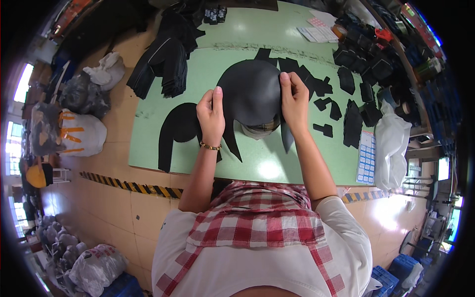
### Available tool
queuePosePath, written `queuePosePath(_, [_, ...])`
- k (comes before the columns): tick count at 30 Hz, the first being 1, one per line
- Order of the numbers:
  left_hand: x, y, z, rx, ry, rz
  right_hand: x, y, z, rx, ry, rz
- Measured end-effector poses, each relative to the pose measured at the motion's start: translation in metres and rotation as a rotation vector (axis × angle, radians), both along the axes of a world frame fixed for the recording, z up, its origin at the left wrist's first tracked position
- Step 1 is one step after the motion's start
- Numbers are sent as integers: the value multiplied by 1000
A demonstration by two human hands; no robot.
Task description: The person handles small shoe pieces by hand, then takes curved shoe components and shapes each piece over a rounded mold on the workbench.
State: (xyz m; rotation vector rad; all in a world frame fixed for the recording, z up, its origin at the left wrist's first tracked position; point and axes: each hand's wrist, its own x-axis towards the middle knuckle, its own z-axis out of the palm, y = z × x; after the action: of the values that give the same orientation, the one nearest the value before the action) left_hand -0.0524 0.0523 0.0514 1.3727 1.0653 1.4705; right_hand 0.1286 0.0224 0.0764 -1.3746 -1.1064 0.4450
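A large smooth black sheet piece (251, 91), probably leather or similar, is held up in front of me above the green tabletop. It has a rounded top and tapered ends hanging down on both sides. My left hand (212, 115) pinches its left edge, thumb on top. My right hand (295, 101) grips the right edge the same way. Partly hidden below the piece is a round pale container (260, 129) on the table. Left of my left wrist lies another black curved, U-shaped piece (174, 129), partly covered by that hand.
A stack of black cut pieces (161, 67) overhangs the table's left edge. Smaller black pieces (325, 106) lie scattered on the right. A blue-and-white printed sheet (366, 157) and a white plastic bag (392, 148) are at the right edge. Stuffed bags (81, 131) stand left on the floor.
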Motion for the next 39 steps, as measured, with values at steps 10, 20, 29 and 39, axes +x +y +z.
queuePosePath(10, [17,-6,-39,53,145,71,7,-10,-48,-168,6,-108])
queuePosePath(20, [25,-21,-61,2,210,33,-2,-29,-71,-21,166,-96])
queuePosePath(29, [22,-41,-62,-14,202,-24,0,-50,-91,-46,185,-44])
queuePosePath(39, [-78,-21,-8,38,257,106,77,-21,-62,-169,-31,245])
